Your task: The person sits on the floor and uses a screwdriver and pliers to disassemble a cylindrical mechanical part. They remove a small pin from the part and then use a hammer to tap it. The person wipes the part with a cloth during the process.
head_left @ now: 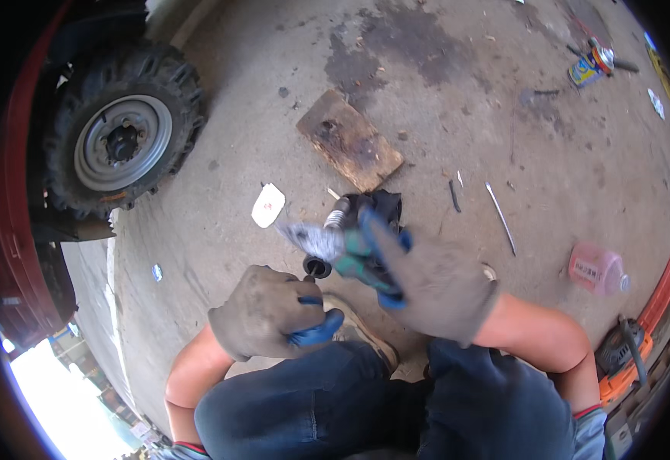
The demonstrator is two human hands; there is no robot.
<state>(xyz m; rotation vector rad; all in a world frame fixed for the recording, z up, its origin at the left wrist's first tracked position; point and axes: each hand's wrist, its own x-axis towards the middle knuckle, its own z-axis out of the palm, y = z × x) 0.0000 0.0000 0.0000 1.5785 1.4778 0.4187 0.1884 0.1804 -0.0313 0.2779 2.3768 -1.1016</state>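
My left hand (267, 313), in a grey glove with blue fingertips, is closed round a dark rod with a round black end (317, 267). My right hand (436, 285), gloved the same way, grips a green and grey-white thing (321, 241) that motion smears, so its kind does not show. Its pale end lies just above the rod's round end; whether the two touch I cannot tell. Just beyond my right fingers are a ribbed metal part (338, 212) and a black part (387, 205), both partly hidden. My shoe (358, 330) is under my hands.
A wooden block (350, 140) lies ahead on the concrete floor. A white scrap (268, 205) is left of it; a thin metal rod (501, 218) and pink bottle (597, 269) are on the right. A spray can (589, 69) lies far right, an orange machine (627, 356) near right, a vehicle wheel (123, 142) left.
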